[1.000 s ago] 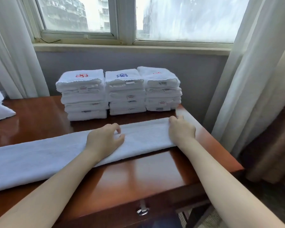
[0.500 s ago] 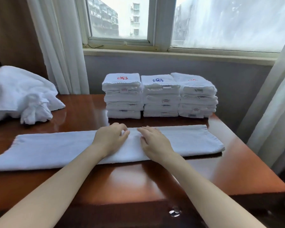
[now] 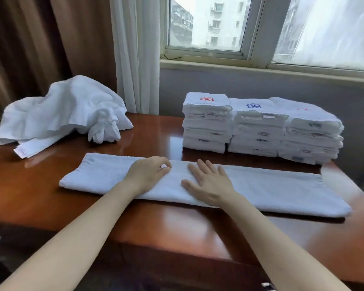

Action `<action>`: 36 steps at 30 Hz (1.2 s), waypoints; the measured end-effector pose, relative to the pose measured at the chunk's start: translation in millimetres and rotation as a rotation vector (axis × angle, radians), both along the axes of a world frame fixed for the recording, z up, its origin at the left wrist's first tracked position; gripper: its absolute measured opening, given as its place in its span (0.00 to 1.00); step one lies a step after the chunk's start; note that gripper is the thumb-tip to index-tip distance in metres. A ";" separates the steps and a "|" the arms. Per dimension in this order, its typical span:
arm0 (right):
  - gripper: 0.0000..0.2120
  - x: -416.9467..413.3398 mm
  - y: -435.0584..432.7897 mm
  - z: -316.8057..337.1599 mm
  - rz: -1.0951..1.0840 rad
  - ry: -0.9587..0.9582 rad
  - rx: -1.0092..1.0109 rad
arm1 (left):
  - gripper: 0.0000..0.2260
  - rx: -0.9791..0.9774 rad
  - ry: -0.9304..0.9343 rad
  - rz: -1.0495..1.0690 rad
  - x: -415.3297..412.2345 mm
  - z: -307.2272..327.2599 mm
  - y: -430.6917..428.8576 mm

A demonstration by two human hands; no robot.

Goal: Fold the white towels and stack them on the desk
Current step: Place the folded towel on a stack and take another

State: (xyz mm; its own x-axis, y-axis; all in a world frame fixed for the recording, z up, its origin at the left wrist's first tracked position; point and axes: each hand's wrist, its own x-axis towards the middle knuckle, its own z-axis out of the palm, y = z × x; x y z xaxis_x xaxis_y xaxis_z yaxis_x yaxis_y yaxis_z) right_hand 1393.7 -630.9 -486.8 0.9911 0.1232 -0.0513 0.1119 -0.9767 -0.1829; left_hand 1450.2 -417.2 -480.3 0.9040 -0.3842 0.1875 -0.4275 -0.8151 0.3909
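A long white towel (image 3: 271, 191), folded into a narrow strip, lies across the front of the wooden desk (image 3: 40, 192). My left hand (image 3: 147, 174) rests on its middle with loosely curled fingers, thumb and forefinger touching. Beside it, my right hand (image 3: 211, 182) presses flat on the strip with fingers spread. Behind the strip stand three stacks of folded white towels (image 3: 261, 128) side by side, with red and blue emblems on top. A heap of unfolded white towels (image 3: 61, 111) sits at the desk's back left.
The desk stands against a wall under a window (image 3: 261, 28). A white curtain (image 3: 135, 53) and a brown drape (image 3: 40, 43) hang at the back left. A drawer handle (image 3: 267, 285) shows below the desk's front edge.
My right hand slid left along the strip from its right end to the middle, next to my left hand. The view swung left, revealing the heap of unfolded towels.
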 end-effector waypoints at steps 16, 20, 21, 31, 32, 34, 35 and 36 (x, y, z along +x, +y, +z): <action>0.23 30.2 109.1 0.8 0.264 -0.098 0.052 | 0.27 0.350 0.126 0.443 7.1 -13.1 109.4; 0.27 40.8 110.2 -3.5 0.242 -0.024 0.028 | 0.31 0.317 0.174 0.568 3.4 -16.1 128.8; 0.28 42.0 109.3 -4.6 0.236 -0.017 0.021 | 0.34 0.301 0.176 0.616 2.9 -16.0 131.3; 0.29 42.8 108.6 -9.2 0.231 -0.097 -0.011 | 0.25 -0.035 -0.063 0.837 -2.6 -19.0 145.5; 0.29 42.8 108.7 -9.4 0.230 -0.103 -0.012 | 0.23 -0.057 -0.075 0.840 -3.4 -18.0 145.2; 0.28 42.6 108.6 -10.6 0.229 -0.110 -0.008 | 0.20 -0.114 -0.105 0.827 -6.0 -17.6 145.1; 0.29 42.2 108.4 -11.0 0.229 -0.112 -0.007 | 0.18 -0.137 -0.130 0.814 -7.4 -18.3 145.1; 0.29 42.0 108.3 -11.2 0.230 -0.113 -0.006 | 0.17 -0.145 -0.156 0.802 -8.7 -18.9 144.7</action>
State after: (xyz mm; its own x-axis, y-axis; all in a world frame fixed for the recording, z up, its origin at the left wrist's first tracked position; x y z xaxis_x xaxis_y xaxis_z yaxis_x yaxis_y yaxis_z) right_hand 1435.7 -522.6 -498.1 0.9366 0.3458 0.0564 0.3504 -0.9243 -0.1511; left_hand 1441.5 -272.4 -499.3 0.8528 0.4032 0.3319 0.2038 -0.8420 0.4995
